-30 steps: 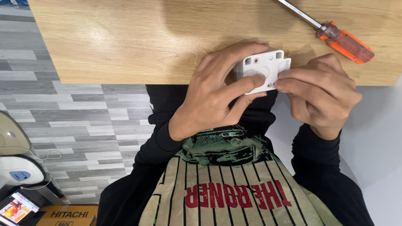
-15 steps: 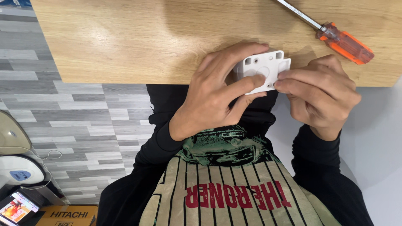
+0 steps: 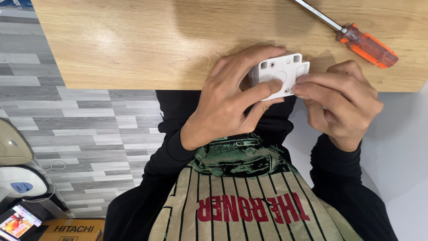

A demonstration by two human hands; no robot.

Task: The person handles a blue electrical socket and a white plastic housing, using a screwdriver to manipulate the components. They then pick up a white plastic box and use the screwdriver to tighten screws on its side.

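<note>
Head view: your left hand [image 3: 225,105] and right hand [image 3: 341,100] pinch the white plastic block [image 3: 281,76] firmly; it looks light and stiff, so hold its edges.

Your light wooden desk [image 3: 133,44] carries an orange-handled screwdriver [image 3: 352,38] at its far right, lying flat and pointing away at a slant.

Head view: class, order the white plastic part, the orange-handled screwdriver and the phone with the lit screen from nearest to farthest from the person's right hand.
1. White plastic part: pinched at its edge by the right hand.
2. Orange-handled screwdriver: on the wooden table, beyond the hand, toward the top right.
3. Phone: on the floor, bottom left corner.
</note>
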